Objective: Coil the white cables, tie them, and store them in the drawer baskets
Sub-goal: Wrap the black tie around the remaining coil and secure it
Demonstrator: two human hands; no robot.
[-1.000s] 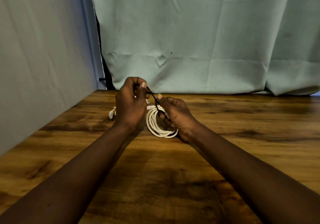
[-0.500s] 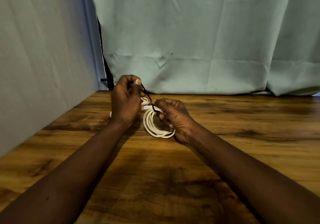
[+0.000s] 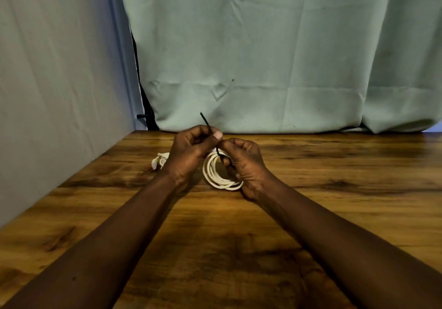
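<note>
Where the pale grey fabric wall (image 3: 55, 88) borders the left edge of the brown wood-grain tabletop (image 3: 215, 256), a black metal stand (image 3: 146, 117) shows in the gap between that wall and the pale green curtain (image 3: 275, 53) hanging behind the table's far edge. Just left of the hands a small crumpled white lump (image 3: 159, 161) lies on the wood, partly hidden behind the left hand; whether it belongs to the cable cannot be told. The left hand (image 3: 189, 158) has its fingers curled in and its thumb pressed across them, pinching a thin black tie (image 3: 205, 121) whose free end sticks up and to the left past the knuckles. From that pinch the tie runs down and to the right to the top of the coiled white cable (image 3: 216, 177), a round bundle of several loops held tilted between the two hands, its lower edge seemingly resting on the wood. The right hand (image 3: 247, 165) clasps the coil's right side with fingers curled through the loops, and its thumb and forefinger meet the tie's lower part just beside the left thumb. Both bare forearms reach in from the near edge.
</note>
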